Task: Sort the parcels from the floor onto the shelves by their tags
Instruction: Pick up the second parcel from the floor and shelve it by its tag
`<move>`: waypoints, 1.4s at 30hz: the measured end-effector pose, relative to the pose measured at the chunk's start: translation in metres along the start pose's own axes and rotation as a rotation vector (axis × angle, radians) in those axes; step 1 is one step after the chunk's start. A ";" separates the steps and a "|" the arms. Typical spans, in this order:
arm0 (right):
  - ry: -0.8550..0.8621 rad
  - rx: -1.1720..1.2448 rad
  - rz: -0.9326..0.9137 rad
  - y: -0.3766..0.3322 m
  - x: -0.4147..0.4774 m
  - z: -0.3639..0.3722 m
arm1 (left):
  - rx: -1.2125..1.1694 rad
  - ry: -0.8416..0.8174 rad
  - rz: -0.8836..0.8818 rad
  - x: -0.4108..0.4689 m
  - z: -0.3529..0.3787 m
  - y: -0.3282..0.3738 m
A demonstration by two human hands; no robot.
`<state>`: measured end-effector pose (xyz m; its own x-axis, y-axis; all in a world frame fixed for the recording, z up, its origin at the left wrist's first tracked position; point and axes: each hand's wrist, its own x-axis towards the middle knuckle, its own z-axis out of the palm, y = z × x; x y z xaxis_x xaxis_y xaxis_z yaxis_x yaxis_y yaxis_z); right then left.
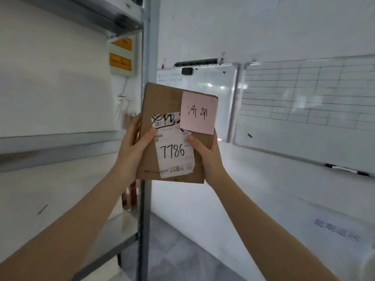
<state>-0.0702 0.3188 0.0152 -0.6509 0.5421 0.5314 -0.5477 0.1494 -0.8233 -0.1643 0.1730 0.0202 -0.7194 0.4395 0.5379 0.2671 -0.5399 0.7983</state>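
I hold a flat brown cardboard parcel (162,98) upright in front of me at chest height. A pink sticky tag (197,112) with two handwritten Chinese characters sits on its upper right. A white shipping label (174,147) below it reads 7786 in black marker. My left hand (135,147) grips the parcel's left edge, thumb on the label. My right hand (209,157) grips the right edge, thumb touching the label's side. Grey metal shelves (60,138) stand to the left, the parcel in front of their upright post (149,47).
A whiteboard (211,86) hangs on the far wall behind the parcel. A larger gridded whiteboard (304,110) with markers on its ledge runs along the right wall. Orange signs (121,57) hang behind the shelf. Grey floor (172,240) shows below.
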 end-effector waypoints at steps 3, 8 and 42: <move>-0.113 0.096 0.055 0.019 -0.010 0.056 | 0.087 0.143 0.013 -0.023 -0.051 0.025; -0.336 0.232 0.126 0.026 -0.035 0.156 | 0.176 0.356 0.072 -0.070 -0.128 0.081; -1.415 0.847 0.387 -0.193 -0.593 0.763 | 0.863 1.388 0.395 -0.648 -0.444 0.574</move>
<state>0.0201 -0.6625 0.0111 -0.4731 -0.7424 0.4743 -0.0572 -0.5113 -0.8575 0.1705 -0.7397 0.0095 -0.3831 -0.7928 0.4741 0.4676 0.2762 0.8397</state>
